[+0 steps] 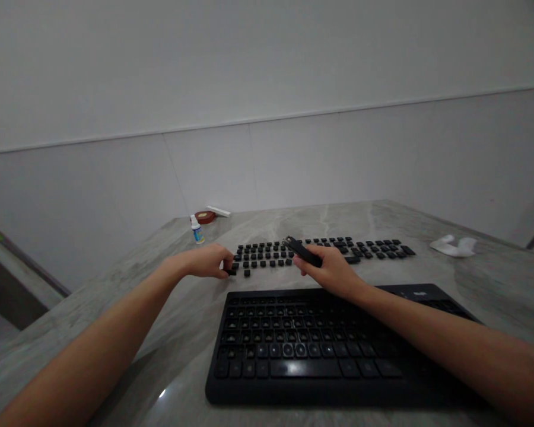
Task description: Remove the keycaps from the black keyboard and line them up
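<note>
Hands of a person seated at a grey marbled table (pixel 115 284) reach past a black keyboard (pixel 302 356) that lies nearest the camera, towards rows of loose keycaps (pixel 338 248) laid out on the tabletop just beyond it.

The left hand (pixel 207 261) rests at the left end of those rows. Its fingertips are pinched together on a small black keycap (pixel 230 272), which sits on the table surface beside the outermost loose caps. The right hand (pixel 333 273) hovers over the far edge of the keyboard with its forearm crossing the right half of the board. Its thumb and fingers are clamped on a long black bar (pixel 303 251), held tilted above the middle of the rows, with one end pointing up and to the left.

Farther back on the left stands a small white bottle with a blue label (pixel 197 230). Behind it lie a brown round object (pixel 204 216) and a white strip (pixel 219 210), close to the pale wall (pixel 267 89). A crumpled white cloth (pixel 454 246) lies well apart, on the table's right side.
</note>
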A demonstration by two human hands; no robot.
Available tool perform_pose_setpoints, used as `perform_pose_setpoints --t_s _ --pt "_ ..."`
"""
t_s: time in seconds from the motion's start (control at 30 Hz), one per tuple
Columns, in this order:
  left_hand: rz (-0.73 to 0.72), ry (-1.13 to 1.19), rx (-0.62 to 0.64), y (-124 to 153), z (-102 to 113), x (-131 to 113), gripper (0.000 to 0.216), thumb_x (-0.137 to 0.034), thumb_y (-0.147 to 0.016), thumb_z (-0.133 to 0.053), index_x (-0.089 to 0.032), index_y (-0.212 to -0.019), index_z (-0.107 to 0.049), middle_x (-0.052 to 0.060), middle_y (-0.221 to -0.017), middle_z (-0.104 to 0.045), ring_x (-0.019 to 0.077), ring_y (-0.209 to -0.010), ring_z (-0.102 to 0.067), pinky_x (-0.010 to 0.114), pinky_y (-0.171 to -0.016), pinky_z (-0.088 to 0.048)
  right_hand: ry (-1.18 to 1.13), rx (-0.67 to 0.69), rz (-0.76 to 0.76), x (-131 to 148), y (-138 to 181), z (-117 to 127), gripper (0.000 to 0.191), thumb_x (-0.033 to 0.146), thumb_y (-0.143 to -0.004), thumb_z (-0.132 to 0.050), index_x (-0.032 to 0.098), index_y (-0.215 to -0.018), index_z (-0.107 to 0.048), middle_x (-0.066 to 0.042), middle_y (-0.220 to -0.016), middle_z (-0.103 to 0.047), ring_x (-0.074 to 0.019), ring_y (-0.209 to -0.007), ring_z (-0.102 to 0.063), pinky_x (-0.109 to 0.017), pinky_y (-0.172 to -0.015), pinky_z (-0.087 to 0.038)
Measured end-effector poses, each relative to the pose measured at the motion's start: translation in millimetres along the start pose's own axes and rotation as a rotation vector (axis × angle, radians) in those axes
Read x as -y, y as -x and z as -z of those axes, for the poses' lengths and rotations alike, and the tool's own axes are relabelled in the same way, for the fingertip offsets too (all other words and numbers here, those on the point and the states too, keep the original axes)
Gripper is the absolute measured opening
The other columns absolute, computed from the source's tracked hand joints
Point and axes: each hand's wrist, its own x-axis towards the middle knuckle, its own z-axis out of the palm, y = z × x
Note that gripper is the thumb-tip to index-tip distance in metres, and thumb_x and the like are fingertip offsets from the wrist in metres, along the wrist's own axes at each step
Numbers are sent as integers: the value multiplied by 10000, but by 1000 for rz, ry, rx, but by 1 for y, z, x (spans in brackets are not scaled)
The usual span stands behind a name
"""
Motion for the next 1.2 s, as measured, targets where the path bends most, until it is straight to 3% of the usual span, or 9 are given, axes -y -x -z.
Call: perform_pose_setpoints --t_s 0.17,0.33,0.43,0.57,1.2 --pt "31 40 128 6 2 1 155 -186 -725 -725 -142 -871 -695 15 -801 -677 147 -686 -585 260 -646 -438 2 9 4 0 0 -1 281 364 -864 -550 162 -685 -625 -30 -657 -638 -166 -634 -579 -282 -617 -375" --pt "53 103 183 9 3 0 274 -292 -632 -806 -197 -877 -731 4 -834 -713 168 -710 -609 227 -587 -399 12 12 8 -1 1 0 287 360 -866 -550 161 -670 -618 -28 -645 -629 -161 -622 -571 -278 -605 -368" --pt "16 141 189 9 4 0 210 -293 -733 -753 -180 -907 -717 5 -847 -710 158 -726 -618 239 -633 -431 17 8 9 0 1 0 293 365 -868 -547 160 -670 -616 -29 -646 -630 -159 -621 -568 -277 -605 -366" --pt "12 121 102 2 1 1 102 -214 -869 -634 -126 -902 -673 27 -836 -671 153 -745 -606 298 -717 -470 22 9 13 2 1 0 292 363 -866 -545 159 -667 -610 -28 -644 -625 -155 -615 -564 -274 -601 -366" --pt "-19 58 129 -10 -17 -3 224 -281 -853 -663 -121 -712 -594 -27 -643 -547 112 -581 -512 262 -606 -449 89 30 65 4 1 1 295 361 -867 -523 158 -662 -587 -27 -604 -583 -143 -569 -519 -277 -568 -334"
